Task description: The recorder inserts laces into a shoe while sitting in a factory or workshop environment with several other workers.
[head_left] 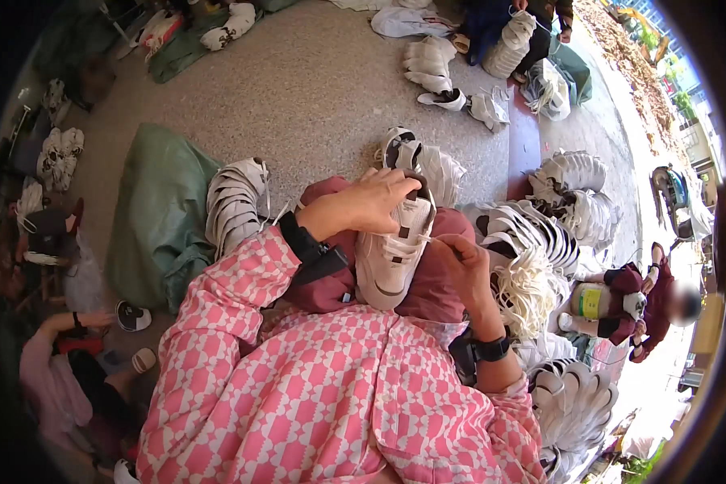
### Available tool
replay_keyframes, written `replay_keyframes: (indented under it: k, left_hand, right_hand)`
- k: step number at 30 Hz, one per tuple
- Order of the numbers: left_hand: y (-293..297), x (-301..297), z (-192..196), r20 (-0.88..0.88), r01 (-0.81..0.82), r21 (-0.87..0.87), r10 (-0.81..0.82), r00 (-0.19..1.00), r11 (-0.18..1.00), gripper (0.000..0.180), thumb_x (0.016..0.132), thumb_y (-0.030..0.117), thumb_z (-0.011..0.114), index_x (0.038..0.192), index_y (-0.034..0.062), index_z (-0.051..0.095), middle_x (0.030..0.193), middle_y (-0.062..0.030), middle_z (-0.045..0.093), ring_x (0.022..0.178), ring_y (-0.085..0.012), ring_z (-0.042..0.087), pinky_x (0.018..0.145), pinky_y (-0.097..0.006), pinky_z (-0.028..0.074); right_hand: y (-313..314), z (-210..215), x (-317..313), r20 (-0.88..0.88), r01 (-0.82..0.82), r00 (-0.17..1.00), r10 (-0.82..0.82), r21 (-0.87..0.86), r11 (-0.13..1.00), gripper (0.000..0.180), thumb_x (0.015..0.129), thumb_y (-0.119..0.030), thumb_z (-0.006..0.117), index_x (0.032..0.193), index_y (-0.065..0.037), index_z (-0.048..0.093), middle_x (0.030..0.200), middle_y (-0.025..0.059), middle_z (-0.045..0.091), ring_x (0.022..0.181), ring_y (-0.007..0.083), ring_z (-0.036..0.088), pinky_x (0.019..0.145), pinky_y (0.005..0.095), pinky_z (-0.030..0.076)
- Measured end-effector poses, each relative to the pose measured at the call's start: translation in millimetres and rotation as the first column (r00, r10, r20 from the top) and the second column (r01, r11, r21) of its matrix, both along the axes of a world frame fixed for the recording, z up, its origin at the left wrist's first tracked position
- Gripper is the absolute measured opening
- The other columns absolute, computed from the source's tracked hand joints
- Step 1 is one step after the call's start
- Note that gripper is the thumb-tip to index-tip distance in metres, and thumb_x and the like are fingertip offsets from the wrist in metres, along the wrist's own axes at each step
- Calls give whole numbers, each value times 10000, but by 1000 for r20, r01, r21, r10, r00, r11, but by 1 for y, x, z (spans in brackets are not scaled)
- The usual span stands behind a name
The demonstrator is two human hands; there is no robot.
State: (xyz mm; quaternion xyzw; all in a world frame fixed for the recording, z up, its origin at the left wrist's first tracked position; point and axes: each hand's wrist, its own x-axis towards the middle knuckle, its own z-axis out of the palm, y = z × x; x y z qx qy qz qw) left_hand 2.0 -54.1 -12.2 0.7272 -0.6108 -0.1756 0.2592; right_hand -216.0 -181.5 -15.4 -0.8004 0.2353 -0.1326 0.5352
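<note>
A white sneaker (389,270) rests on my lap between my knees, its toe toward me and its dark-lined collar pointing away. My left hand (361,203) lies across the sneaker's upper from the left, fingers curled over the tongue and collar. At the right side of the eyelets, my right hand (465,264) is closed in a pinch. A thin white shoelace (429,239) runs from the eyelets to those fingertips. The laced part shows small dark patches. What my left fingertips grip inside the collar is hidden.
Beside my right knee hangs a thick bundle of cream laces (531,292), next to nested white shoe uppers (532,230). More stacked uppers (235,202) stand left, beside a green sack (157,218). Another upper stack (573,395) lies lower right. People sit at left, far right and top.
</note>
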Motion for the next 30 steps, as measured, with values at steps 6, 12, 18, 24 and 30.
replay_keyframes:
  k: [6,12,18,24,30]
  left_hand:
    - [-4,6,-5,-220,71,174,-32,975,982,729,626,236,753,1310,132,523,1229,-148,615,1202,-358,465,1077,-422,280]
    - [-3,9,-11,-351,100,103,-58,935,990,718,615,236,754,1296,189,534,1218,-102,635,1199,-361,399,1092,-413,261]
    - [-3,10,-16,-334,63,158,-7,943,985,743,613,259,770,1310,176,526,1208,-97,640,1244,-362,366,1111,-420,246]
    - [0,12,-23,-357,39,148,16,934,988,741,624,298,770,1310,152,530,1231,-101,625,1254,-365,361,1119,-430,246]
    - [0,16,-28,-307,65,130,-22,952,989,715,663,348,764,1307,123,550,1246,-106,612,1246,-353,376,1114,-418,253]
  right_hand:
    - [13,-5,8,-20,1,1000,-6,-238,971,91,886,-102,701,940,-28,707,700,86,638,592,160,599,581,298,481]
    - [12,-16,19,178,-31,972,152,-545,838,82,867,-77,706,931,-28,688,831,88,588,685,211,613,606,315,490]
    - [16,-25,27,177,-79,971,161,-396,915,95,855,-55,708,929,0,683,843,96,587,706,230,618,623,320,494]
    - [24,-28,27,180,-43,979,100,-293,955,99,872,-41,681,960,5,685,881,124,607,731,263,630,642,329,503]
    - [19,-10,20,80,-85,989,124,-382,920,115,886,-19,648,1000,-22,632,892,123,637,726,276,651,643,345,511]
